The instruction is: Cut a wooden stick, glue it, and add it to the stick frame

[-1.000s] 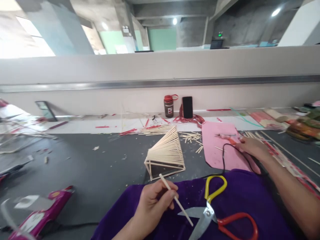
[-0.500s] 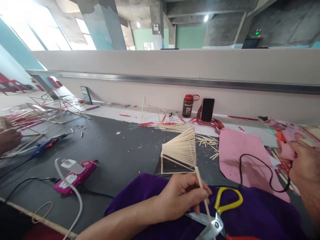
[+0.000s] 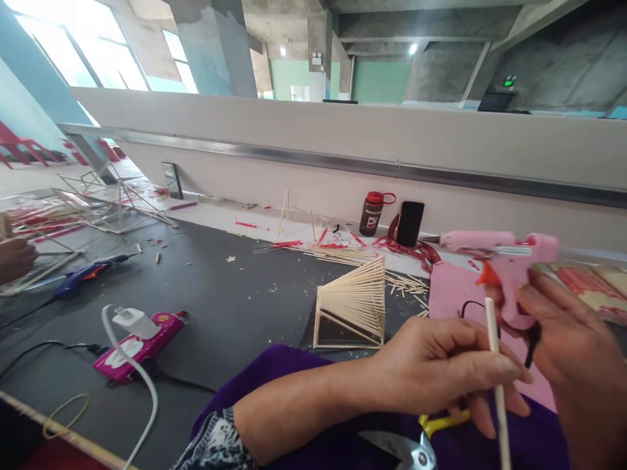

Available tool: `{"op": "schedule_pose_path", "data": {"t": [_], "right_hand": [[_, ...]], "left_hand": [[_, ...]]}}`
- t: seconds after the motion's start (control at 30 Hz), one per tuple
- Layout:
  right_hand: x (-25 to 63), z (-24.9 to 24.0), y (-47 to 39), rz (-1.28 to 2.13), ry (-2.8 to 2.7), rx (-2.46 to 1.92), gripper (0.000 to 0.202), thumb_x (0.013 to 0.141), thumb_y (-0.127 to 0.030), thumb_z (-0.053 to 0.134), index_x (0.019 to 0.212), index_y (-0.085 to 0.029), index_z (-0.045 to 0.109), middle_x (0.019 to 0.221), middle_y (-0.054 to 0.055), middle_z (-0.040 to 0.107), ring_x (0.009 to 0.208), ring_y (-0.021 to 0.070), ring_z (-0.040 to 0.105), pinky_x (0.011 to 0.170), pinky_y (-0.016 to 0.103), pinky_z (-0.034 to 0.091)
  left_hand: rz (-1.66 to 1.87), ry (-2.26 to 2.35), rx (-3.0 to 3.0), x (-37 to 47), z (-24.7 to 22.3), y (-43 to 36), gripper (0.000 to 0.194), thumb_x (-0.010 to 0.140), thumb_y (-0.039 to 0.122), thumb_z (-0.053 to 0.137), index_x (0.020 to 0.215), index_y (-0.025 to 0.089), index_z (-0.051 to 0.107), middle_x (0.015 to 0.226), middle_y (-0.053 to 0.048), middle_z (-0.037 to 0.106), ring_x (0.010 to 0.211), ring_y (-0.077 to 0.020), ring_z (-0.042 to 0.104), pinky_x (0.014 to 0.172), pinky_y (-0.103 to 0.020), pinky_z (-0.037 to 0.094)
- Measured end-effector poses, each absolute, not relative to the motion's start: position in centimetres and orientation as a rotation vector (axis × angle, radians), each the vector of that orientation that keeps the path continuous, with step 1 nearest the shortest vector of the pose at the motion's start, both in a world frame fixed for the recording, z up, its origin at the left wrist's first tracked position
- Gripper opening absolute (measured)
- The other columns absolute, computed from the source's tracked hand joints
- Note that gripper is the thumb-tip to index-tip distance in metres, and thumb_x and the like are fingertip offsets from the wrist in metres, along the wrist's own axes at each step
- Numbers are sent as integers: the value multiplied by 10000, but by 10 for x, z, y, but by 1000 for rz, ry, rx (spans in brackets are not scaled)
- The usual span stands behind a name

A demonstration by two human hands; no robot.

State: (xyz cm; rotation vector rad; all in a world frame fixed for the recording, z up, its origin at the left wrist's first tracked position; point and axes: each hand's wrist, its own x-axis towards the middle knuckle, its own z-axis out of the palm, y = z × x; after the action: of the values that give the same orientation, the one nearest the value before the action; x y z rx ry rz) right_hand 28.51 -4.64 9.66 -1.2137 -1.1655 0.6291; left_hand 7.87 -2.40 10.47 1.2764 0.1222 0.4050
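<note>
Closest to me, my left hand [image 3: 441, 365] is raised over my lap, palm turned inward, fingers curled and pinching a thin pale stick [image 3: 496, 365] that stands nearly upright, its top end just under the glue gun's trigger. My right hand [image 3: 573, 346] is wrapped tight around the grip of the pink glue gun [image 3: 499, 261], held level with its nozzle pointing left; the black cord hangs down from the handle between my two hands. The nozzle is above and left of the stick's top, not touching it, so I judge that no glue has gone on this stick yet.

Under my left wrist, on the purple cloth [image 3: 304, 378] across my lap, the scissors [image 3: 421, 444] lie mostly hidden, only a yellow loop and a bit of blade showing.

Past my hands, on the dark desk [image 3: 220, 287], sits the stick frame [image 3: 355, 303]: a triangular base with a fan of sticks already fixed along one side, standing on its own. A good many sticks are in place, but the side facing me is only an open triangle of bars, so I judge it part-built. Loose sticks [image 3: 401, 281] lie scattered just behind it, beside the pink sheet [image 3: 450, 294].

To the left a pink power strip [image 3: 140, 339] with a white plug lies on the desk, and farther left a blue glue gun [image 3: 81, 277] near another person's hand [image 3: 14, 258]. At the back wall stand a dark bottle [image 3: 371, 213] and a phone [image 3: 409, 224].
</note>
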Motion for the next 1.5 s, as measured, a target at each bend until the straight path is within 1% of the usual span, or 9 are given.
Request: {"op": "schedule_pose_path", "data": {"t": [0.1,0.23,0.37,0.63,0.93,1.1,1.27,1.4,1.5], "right_hand": [[291,90,-35,825,-1008,-1298,266,705,-335,701,950,-238,668,768,13,648,617,171,584,478,258,459],[303,89,-28,1102,-1043,-1190,230,744,-252,611,963,-199,657,752,9,609,610,126,536,499,215,434],[304,91,-27,1129,-1050,-1129,226,751,-181,543,948,-188,656,851,18,605,642,102,534,524,195,420],[310,84,-27,1153,-996,-1045,325,722,-120,537,1017,-203,645,862,14,602,657,106,535,575,217,424],[309,74,-19,987,-1087,-1054,260,808,-160,497,1045,-201,595,869,15,556,610,96,472,504,225,364],[314,68,-20,928,-1029,-1075,84,857,-231,509,902,-214,578,738,-15,542,516,73,432,450,212,297],[325,70,-28,811,-1010,-1085,105,850,-321,588,891,-225,574,707,-12,572,506,95,485,458,230,350],[337,81,-41,724,-1167,-1085,203,862,-356,550,966,-196,617,839,51,624,478,108,476,397,255,328],[340,91,-52,665,-1251,-1145,221,867,-358,530,1006,-211,617,980,87,647,497,123,505,398,271,328]], "left_hand": [[388,191,1222,80,95,-12,432,820,513,587,1020,133,636,790,-41,651,466,-54,579,405,-139,389],[475,303,1182,88,84,5,365,849,459,562,1003,130,607,779,-43,667,435,-59,578,372,-137,380],[539,341,1165,95,78,14,330,865,426,537,1012,137,593,741,-13,638,396,-61,562,335,-136,358],[578,412,1167,100,71,17,341,865,423,532,1011,122,594,708,1,614,372,-45,521,329,-136,332],[588,438,1177,103,63,19,339,858,426,538,994,119,582,717,-4,618,376,-46,517,335,-141,326],[613,432,1176,103,60,21,377,854,456,534,1031,126,580,749,-22,637,382,-59,537,325,-144,324],[644,425,1202,102,59,23,423,873,455,500,1129,126,570,714,-8,618,377,-52,509,329,-144,334],[648,437,1234,103,58,25,396,865,391,519,1144,118,585,696,3,605,367,-31,454,338,-141,345],[636,465,1259,103,57,26,333,853,371,533,1027,102,623,663,3,601,354,-23,430,336,-139,336]]}}
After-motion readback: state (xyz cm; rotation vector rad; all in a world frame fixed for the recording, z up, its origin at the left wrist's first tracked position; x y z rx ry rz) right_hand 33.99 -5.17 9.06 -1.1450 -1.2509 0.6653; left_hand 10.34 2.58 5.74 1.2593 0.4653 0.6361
